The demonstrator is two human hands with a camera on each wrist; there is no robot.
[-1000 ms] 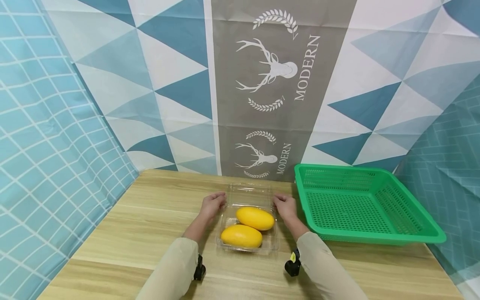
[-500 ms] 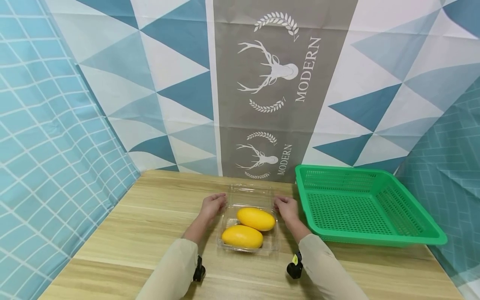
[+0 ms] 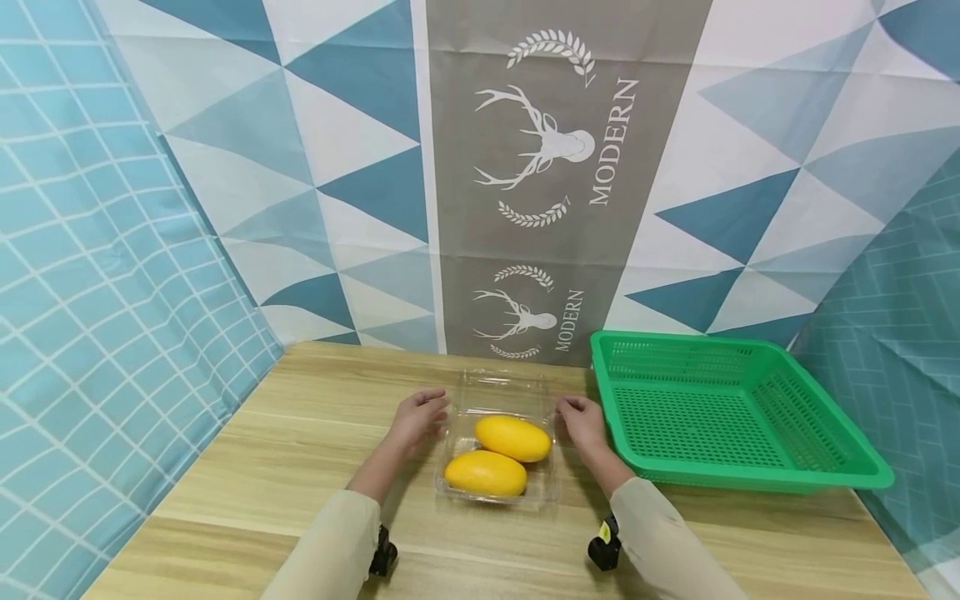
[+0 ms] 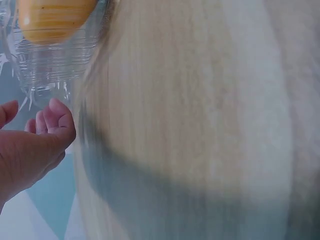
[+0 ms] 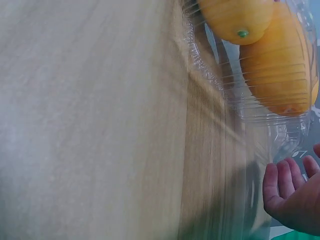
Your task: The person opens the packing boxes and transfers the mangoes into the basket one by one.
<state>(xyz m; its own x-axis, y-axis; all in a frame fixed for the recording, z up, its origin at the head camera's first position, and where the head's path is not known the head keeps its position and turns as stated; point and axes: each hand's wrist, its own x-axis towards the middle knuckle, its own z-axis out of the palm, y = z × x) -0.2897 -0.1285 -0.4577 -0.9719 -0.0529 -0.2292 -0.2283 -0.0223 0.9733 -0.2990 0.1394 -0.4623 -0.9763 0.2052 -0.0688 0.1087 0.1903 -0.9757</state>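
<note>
On the right of the wood-grain table (image 3: 247, 475) stands a green perforated plastic basket (image 3: 697, 425), near the backdrop (image 3: 352, 150) of blue, grey and white triangles. Its taupe band (image 3: 555, 246) carries two white stag heads (image 3: 564, 146), leaf sprigs and MODERN, printed sideways. At left hangs a light-blue sheet (image 3: 97, 250) with white grid; at right a teal sheet (image 3: 911, 308), perhaps brick-patterned.

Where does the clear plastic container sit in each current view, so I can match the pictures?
Head: the clear container is in the lower middle, between the left hand and the right hand.
Left wrist: top left corner, cut off by the frame, above the hand.
Right wrist: upper right, cut off at the top, above the hand.
Shared landmark: yellow fruit in the container shows in all three.
</note>
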